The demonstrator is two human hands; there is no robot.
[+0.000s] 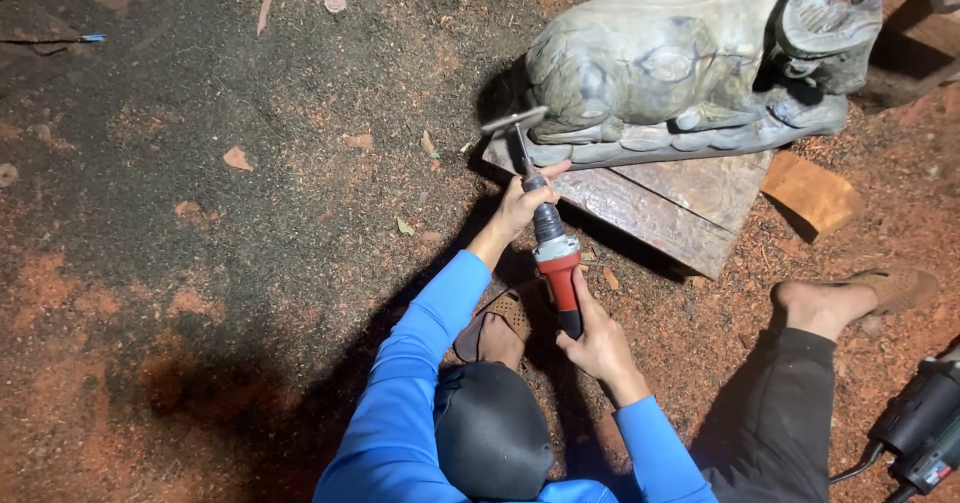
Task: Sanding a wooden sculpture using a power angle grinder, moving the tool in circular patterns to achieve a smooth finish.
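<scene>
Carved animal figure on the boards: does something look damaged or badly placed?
The carved animal figure shows no clear damage. It rests on stacked wooden boards lying askew on the sawdust-covered ground, with a loose wood block beside them.

A woodcarving workshop: sawdust-strewn ground (250, 263), carved animal figure (680, 58), power tools (925, 428).

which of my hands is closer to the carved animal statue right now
Left. Your left hand grips the front of the red and grey power tool, just below the statue's base. Your right hand holds the tool's rear handle, farther back toward your body.
</scene>
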